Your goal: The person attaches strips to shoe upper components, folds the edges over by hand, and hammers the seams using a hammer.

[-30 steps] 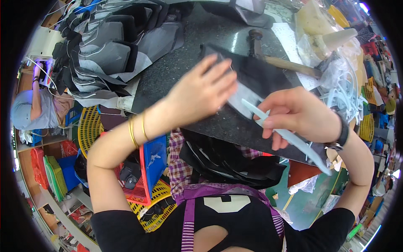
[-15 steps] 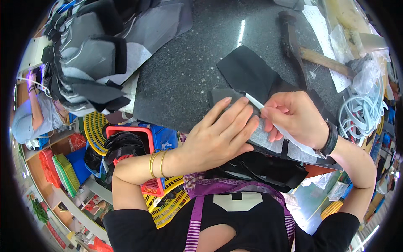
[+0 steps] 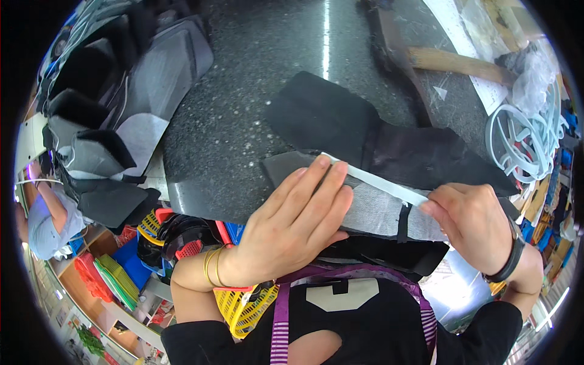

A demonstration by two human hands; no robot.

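A narrow white strip point(image 3: 383, 184) lies stretched along the edge of a dark fabric piece with a grey backing point(image 3: 371, 205) at the table's near edge. My left hand point(image 3: 295, 228) lies flat, its fingertips pressing the strip's left end down on the piece. Between thumb and fingers my right hand point(image 3: 471, 222) pinches the strip near its right end; the tail beyond is hidden. A short black tab point(image 3: 403, 224) crosses the grey backing between the hands. Just beyond the strip spreads a black flat section point(image 3: 325, 112) of the material.
Stacked black and grey pieces point(image 3: 161, 70) fill the far left. A wooden-handled hammer point(image 3: 459, 62) lies at the far right, by coiled pale strips point(image 3: 523, 164) and clear plastic point(image 3: 532, 76). Below left stands a yellow basket point(image 3: 240, 310); another person point(image 3: 52, 219) sits farther left.
My right hand has moved right and nearer me, drawing the strip out straight along the piece. My left hand has shifted slightly left and nearer, still flat. The view has shifted too.
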